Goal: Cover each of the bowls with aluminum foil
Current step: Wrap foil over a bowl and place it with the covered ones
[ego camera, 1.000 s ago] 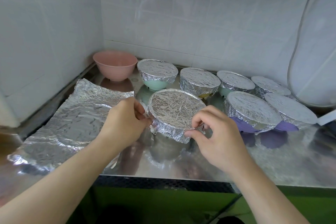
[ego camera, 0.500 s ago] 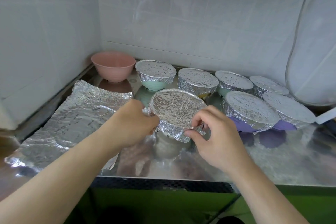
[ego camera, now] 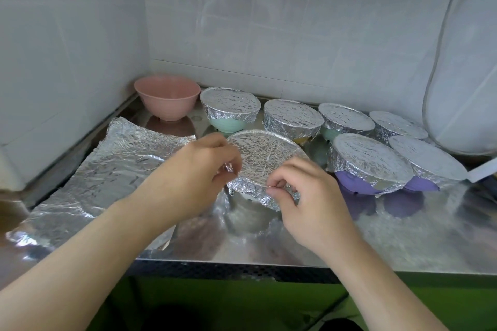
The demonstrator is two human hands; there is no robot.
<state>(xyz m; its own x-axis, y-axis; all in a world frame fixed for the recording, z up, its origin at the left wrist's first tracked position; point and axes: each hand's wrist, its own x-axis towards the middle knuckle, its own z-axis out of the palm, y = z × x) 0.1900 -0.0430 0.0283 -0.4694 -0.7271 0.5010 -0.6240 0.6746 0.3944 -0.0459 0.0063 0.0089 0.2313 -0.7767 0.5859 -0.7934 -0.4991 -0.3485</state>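
The foil-covered bowl (ego camera: 265, 161), standing at the front of the steel counter (ego camera: 376, 236), is being pinched at its foil edge by the left hand (ego camera: 196, 174) and the right hand (ego camera: 309, 201).

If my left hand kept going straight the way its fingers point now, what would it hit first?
Probably the foil-covered bowl in front: the left hand points right, already pinching foil at its rim. Past that sits your right hand, though depth is unclear.

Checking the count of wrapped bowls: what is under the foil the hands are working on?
Both hands, left hand and right hand, pinch the foil cover at its near edge. A sliver of pale bowl wall shows below the skirt; its colour, rim and contents are hidden.
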